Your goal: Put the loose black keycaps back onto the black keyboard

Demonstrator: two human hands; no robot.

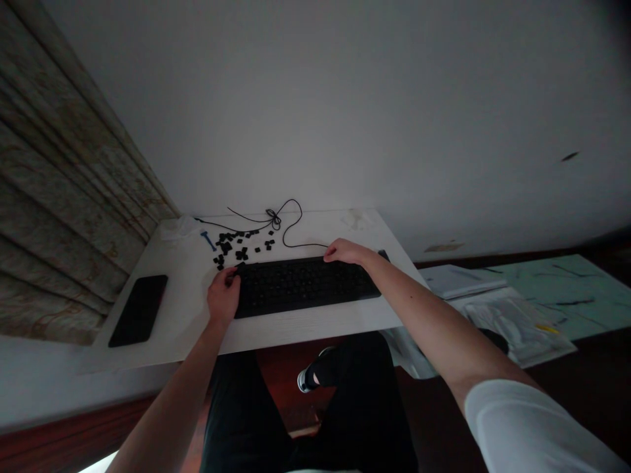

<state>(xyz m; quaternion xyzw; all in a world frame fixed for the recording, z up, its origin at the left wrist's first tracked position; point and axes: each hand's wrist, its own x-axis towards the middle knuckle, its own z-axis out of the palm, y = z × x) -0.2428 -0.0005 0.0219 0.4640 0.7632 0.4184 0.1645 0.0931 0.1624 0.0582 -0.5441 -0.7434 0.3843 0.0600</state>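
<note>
A black keyboard [296, 285] lies on the white table, angled slightly upward to the right. Its left end is gripped by my left hand [224, 295], whose fingers are curled near the back corner. At the back edge, right of the middle, the closed fingers of my right hand [345, 251] hold the keyboard close to where its black cable [290, 226] comes out. My right forearm covers part of the keyboard's right end. Several loose black keycaps [225, 247] are scattered behind its left half, with a small blue tool [208, 241] beside them.
A black phone [139, 310] rests on the left of the white table [187, 335]. Clear plastic [178, 227] sits at the back left corner. The wall stands behind, and a curtain [73, 164] hangs at left. To the right are papers [461, 281] and a plastic bag [513, 322].
</note>
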